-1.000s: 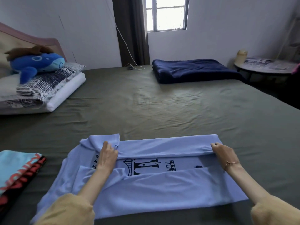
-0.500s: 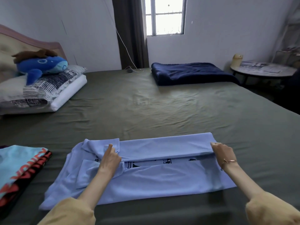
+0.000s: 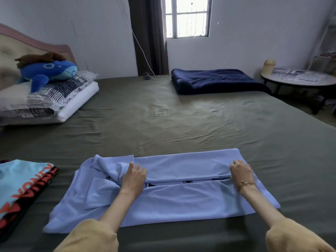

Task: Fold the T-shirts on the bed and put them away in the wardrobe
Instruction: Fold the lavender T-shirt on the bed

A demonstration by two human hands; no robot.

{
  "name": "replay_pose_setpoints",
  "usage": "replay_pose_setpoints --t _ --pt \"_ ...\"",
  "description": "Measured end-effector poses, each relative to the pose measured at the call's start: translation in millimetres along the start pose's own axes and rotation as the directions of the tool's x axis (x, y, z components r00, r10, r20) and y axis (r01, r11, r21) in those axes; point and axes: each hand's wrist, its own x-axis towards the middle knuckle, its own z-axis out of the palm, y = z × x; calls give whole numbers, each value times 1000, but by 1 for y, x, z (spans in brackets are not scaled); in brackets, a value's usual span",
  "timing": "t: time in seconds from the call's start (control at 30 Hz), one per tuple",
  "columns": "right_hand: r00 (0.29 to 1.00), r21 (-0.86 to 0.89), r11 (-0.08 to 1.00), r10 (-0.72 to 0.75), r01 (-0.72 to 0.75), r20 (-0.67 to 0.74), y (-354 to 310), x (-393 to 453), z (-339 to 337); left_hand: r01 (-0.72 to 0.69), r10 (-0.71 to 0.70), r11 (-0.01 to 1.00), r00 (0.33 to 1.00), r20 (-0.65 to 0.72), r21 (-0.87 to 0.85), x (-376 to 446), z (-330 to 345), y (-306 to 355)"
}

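Shirt status: we see the light blue T-shirt (image 3: 181, 199) lying flat on the olive bed sheet (image 3: 181, 120), near the front edge, both long sides folded inward so only a thin strip of black print shows between the flaps. Left hand (image 3: 133, 178) rests on the shirt near the collar end, fingers fairly straight, pressing the far flap down; we see no clear grip. Right hand (image 3: 241, 172) sits at the hem end, fingers curled over the far flap's edge; looks like a pinch on the fabric. Folded printed shirts (image 3: 20, 186) lie stacked at left, well apart from it. Navy blanket (image 3: 216, 80) sits far back.
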Motion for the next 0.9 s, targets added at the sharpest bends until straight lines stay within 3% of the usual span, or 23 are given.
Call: replay_pose_setpoints --t 0.07,0.17,0.23,0.3,0.43,0.57,0.67,0.8,0.9 --pt "996 154 984 -91 88 12 -16 3 -4 -4 1 987 1000 -19 -159 7 1 20" --pt "957 269 959 -159 92 241 -40 3 2 28 33 871 993 115 -490 18 5 43" --pt "918 313 946 -195 83 345 -46 1 12 64 79 815 972 220 -576 19 12 53" --pt "916 310 949 -176 61 360 -44 -4 16 67 94 812 965 244 -580 19 15 57" --pt "923 333 942 -163 41 348 -34 -5 16 45 111 800 969 221 -598 21 18 55" --pt "939 558 825 -260 95 224 -23 -6 14 -1 133 615 986 102 -788 18 12 39" --pt "922 646 743 -354 174 159 -11 -10 12 -22 192 565 976 106 -825 17 7 24" --pt "920 684 684 -389 254 48 -10 -13 8 -34 180 565 980 83 -824 19 8 11" --pt "896 693 671 -436 265 80 -16 -12 7 -42 174 591 982 76 -805 18 10 5"
